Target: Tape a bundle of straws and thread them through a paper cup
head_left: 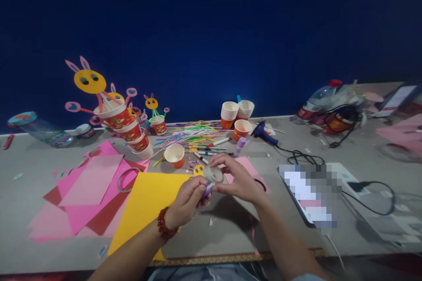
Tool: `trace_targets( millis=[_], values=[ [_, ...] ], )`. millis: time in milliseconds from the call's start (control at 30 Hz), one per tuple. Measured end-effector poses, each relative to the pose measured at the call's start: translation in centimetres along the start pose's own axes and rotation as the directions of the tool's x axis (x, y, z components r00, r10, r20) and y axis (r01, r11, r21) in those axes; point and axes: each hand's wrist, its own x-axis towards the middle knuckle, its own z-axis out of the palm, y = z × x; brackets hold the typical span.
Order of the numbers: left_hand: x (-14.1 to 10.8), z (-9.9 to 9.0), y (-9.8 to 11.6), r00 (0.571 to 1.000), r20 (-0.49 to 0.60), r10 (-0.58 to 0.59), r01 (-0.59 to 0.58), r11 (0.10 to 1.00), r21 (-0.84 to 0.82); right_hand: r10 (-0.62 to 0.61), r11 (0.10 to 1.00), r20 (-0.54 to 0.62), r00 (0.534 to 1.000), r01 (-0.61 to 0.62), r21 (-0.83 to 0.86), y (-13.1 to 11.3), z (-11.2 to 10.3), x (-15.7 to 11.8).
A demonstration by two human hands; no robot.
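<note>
- The person's left hand (187,197) is closed in a narrow grip round a purple stick (207,191), whose pale end points toward the other hand
- The right hand (240,182) has fingers and thumb curled about a pale ridged roll (213,174), just above the stick; whether roll and stick touch, the view does not tell
- The step in hand looks like close two-handed work on these small things, both held over the table (184,243) in front of the person
- As a judgement, the next move calls for a steady left grip on the stick and a light right hold that leaves the roll free to turn or shift
- Fingers hide part of both things, so it is hard to say exactly what either is
- Just beyond the hands lies a yellow bunny face (198,169), with an open cup (178,163) beside it
- A yellow sheet (151,210) reaches in near the left hand, a pink sheet (251,167) lies beside the right, and markers (201,158) lie just beyond
</note>
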Motion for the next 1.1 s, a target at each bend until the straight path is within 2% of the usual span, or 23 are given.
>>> trace_targets(
  millis=[67,200,333,433,567,800,1100],
  values=[
    [0.1,-0.3,0.6,0.996,0.043,0.083,-0.09,0.979,0.185,0.097,0.994,0.049,0.994,-0.099,0.052,0.4,-0.2,-0.1],
    [0.4,-0.6,1.5,0.959,0.175,0.223,-0.281,0.827,0.487,0.181,0.944,0.2,0.963,-0.227,0.241,0.8,-0.8,-0.3],
    [0.6,-0.7,1.6,0.933,0.218,0.285,-0.359,0.717,0.598,0.205,0.876,0.224,0.953,-0.281,0.392,0.8,-0.9,-0.2],
    [0.7,-0.7,1.5,0.913,0.257,0.316,-0.406,0.678,0.612,0.273,0.863,0.158,0.949,-0.314,0.396,0.8,-0.4,0.1],
    [0.6,-0.2,1.4,0.931,0.251,0.264,-0.364,0.684,0.633,0.335,0.89,0.066,0.94,-0.339,0.305,1.2,0.4,0.3],
    [0.7,0.3,1.2,0.97,0.183,0.162,-0.242,0.731,0.638,0.286,0.934,-0.105,0.952,-0.252,0.253,0.5,0.2,-0.1],
    [1.2,0.3,1.4,0.985,0.162,-0.057,-0.029,0.872,0.488,0.194,0.973,-0.11,0.975,-0.177,0.145,-0.4,0.2,-0.1]
  ],
)
